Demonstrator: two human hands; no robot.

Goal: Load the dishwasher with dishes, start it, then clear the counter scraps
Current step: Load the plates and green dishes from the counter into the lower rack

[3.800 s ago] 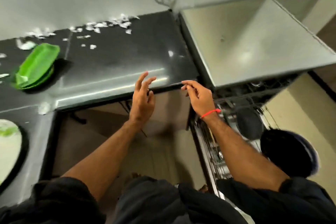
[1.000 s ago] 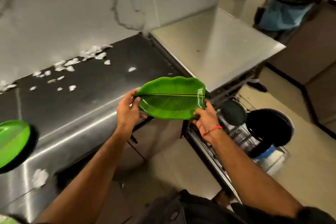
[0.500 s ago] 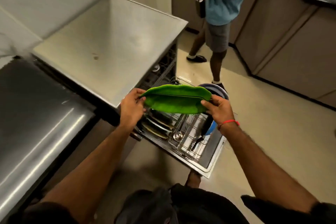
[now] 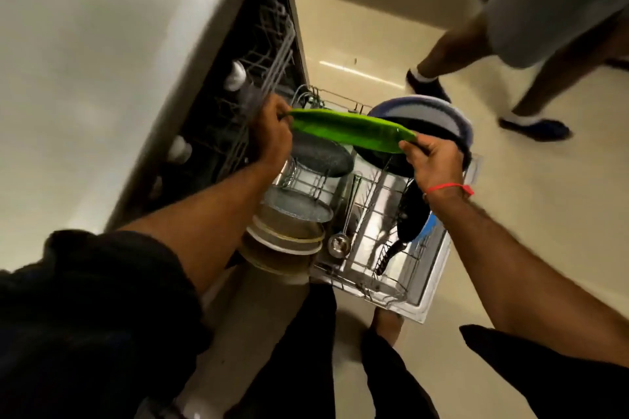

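A green leaf-shaped plate (image 4: 350, 131) is gripped at its ends by the left hand (image 4: 272, 139) and right hand (image 4: 434, 163). It is held edge-on above the pulled-out lower rack (image 4: 384, 269), where plates and pans are stacked.

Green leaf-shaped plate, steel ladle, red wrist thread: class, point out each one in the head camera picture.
green leaf-shaped plate (image 4: 350, 129): head view, middle of its upturned underside.
steel ladle (image 4: 337, 243): head view, its round bowl in the lower rack.
red wrist thread (image 4: 447, 187): head view, the strand across the right wrist.
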